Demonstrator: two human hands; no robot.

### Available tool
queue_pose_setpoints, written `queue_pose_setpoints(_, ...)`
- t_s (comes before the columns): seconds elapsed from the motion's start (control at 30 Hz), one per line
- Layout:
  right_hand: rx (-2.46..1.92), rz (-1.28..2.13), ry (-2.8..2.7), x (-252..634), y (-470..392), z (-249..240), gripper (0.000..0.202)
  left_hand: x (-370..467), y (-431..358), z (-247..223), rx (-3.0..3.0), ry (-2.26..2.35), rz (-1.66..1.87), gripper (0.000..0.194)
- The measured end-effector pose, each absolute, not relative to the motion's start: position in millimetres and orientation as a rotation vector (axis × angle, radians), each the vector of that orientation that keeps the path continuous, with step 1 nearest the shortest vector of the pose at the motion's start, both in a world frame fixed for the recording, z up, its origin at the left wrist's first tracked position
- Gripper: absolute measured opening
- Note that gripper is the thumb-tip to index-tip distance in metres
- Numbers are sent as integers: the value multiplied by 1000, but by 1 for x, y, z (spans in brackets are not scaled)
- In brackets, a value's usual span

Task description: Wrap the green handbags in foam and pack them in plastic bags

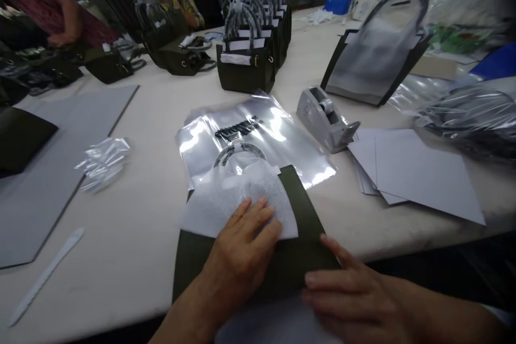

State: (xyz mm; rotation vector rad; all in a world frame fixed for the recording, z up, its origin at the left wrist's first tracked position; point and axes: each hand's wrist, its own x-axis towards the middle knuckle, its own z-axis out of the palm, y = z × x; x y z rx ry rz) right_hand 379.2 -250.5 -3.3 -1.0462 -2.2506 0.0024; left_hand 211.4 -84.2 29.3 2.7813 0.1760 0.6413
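Observation:
A dark green handbag (300, 193) lies flat at the table's front edge, its wrapped handle (241, 151) pointing away from me. White foam sheet (213, 201) covers the upper part of its front. My left hand (245, 250) lies on the foam and the bag with fingers stretched out, holding nothing. At the bag's right edge rests my right hand (350, 290), its fingers apart, the thumb or index tip touching the side. Beneath the bag's top and beyond it are shiny clear plastic bags (278, 131) with black print. More white sheet shows below, partly hidden by my hands.
A grey tape dispenser (326, 118) and grey cardboard sheets (419, 172) are on the right. Behind them stands a larger handbag (374, 59). Several small green handbags (245, 72) line the back. At left are a grey board (80, 134), crumpled plastic (105, 164) and a white stick (46, 277).

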Motion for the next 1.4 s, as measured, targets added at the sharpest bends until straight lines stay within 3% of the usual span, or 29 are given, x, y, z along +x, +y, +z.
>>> queue_pose_setpoints(0.13,-1464,134,-1652,376,-238,4,8,210,-85,31,2794,137,685,18)
queue_pose_setpoints(0.23,-1503,181,-1507,379,-243,7,8,209,-85,30,2791,126,694,17)
queue_pose_setpoints(0.53,-1270,-90,-2344,393,-304,-43,54,208,-86,27,2794,142,649,15)
queue_pose_setpoints(0.7,-1106,-154,-2215,362,-290,-33,23,209,-87,27,2797,145,649,15)
queue_pose_setpoints(0.87,-1397,-2,-1716,357,-252,-8,4,205,-85,24,2782,138,661,16)
queue_pose_setpoints(1.13,-1534,45,-1377,339,-228,-17,15,217,-89,60,2800,258,321,18)
queue_pose_setpoints(1.3,-1650,77,-1223,335,-226,-25,15,219,-112,62,3017,302,629,17)
queue_pose_setpoints(1.4,-1674,169,-1127,335,-224,-30,15,216,-125,58,3118,443,585,20)
